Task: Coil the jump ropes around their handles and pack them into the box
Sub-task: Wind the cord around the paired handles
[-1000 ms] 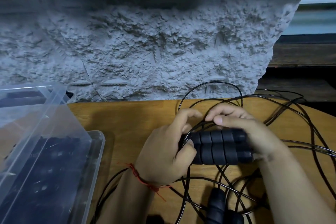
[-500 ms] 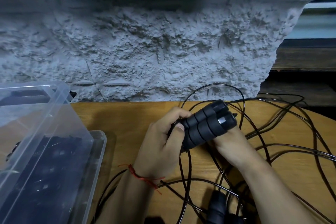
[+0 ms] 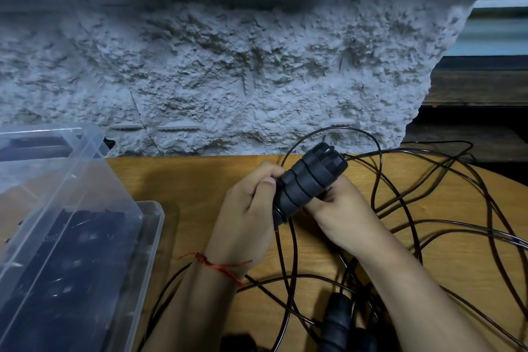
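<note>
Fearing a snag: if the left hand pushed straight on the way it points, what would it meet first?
Past the handles it grips, the left hand likely meets the cord loop, then the wall; depth unclear.

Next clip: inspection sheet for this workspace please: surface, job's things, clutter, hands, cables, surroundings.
Surface: wooden table, loose rope across its right half.
Job's things: paired black handles held up, tilted; spare handles lying at the near edge; clear box at left, dark items inside.
Clutter: nothing seen.
Hands: left hand and right hand both grip the paired black handles.
Cables: the thin black rope lies in uncoiled loops, some under the forearms.
Surroundings: rough grey wall behind the table.
</note>
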Demonstrator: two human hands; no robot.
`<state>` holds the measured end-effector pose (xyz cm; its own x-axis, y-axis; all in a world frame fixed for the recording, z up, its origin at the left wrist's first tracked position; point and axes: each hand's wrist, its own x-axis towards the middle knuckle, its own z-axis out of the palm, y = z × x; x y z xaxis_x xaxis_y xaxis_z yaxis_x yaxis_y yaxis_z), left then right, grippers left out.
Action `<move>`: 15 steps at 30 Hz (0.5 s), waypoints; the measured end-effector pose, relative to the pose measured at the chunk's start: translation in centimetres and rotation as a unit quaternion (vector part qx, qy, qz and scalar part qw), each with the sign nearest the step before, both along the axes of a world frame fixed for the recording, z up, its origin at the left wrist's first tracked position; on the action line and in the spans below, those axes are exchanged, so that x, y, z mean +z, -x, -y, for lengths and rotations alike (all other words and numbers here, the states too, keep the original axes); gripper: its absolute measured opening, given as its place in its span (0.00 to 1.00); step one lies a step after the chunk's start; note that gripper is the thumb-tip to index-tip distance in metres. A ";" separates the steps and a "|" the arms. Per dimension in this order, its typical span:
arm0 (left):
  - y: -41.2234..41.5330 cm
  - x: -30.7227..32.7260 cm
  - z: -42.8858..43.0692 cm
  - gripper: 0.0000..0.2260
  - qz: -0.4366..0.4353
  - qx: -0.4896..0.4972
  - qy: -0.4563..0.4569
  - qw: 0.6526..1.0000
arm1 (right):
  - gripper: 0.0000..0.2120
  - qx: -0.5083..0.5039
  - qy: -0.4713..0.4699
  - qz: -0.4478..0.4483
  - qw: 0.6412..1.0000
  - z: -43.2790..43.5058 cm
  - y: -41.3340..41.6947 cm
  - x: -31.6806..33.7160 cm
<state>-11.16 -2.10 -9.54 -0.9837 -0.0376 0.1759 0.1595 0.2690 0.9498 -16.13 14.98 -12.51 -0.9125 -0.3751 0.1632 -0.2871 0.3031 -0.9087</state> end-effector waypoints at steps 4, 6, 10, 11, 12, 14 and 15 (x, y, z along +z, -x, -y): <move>0.4 -0.2 0.2 0.16 0.030 0.040 -0.058 0.997 | 0.11 0.014 -0.037 -0.006 0.999 -0.1 -0.2 0.3; 0.5 -0.3 0.4 0.15 0.021 0.059 -0.074 0.995 | 0.11 0.027 -0.059 -0.002 0.998 0.0 -0.4 0.7; 0.8 -0.7 0.9 0.14 0.014 0.117 -0.075 0.990 | 0.11 0.035 -0.122 -0.014 0.992 0.5 -0.8 1.6; 0.8 -0.7 1.1 0.14 0.020 0.129 -0.080 0.988 | 0.12 0.042 -0.144 -0.019 0.989 0.6 -1.0 1.7; 0.9 -0.8 1.3 0.14 0.025 0.138 -0.078 0.987 | 0.11 0.050 -0.165 -0.025 0.985 0.7 -1.2 1.9; 0.9 -0.8 1.4 0.13 0.029 0.151 -0.058 0.986 | 0.11 0.057 -0.203 -0.033 0.977 1.0 -1.7 2.3; 0.8 -0.8 1.3 0.13 0.027 0.152 -0.044 0.987 | 0.11 0.056 -0.210 -0.032 0.976 1.1 -1.8 2.5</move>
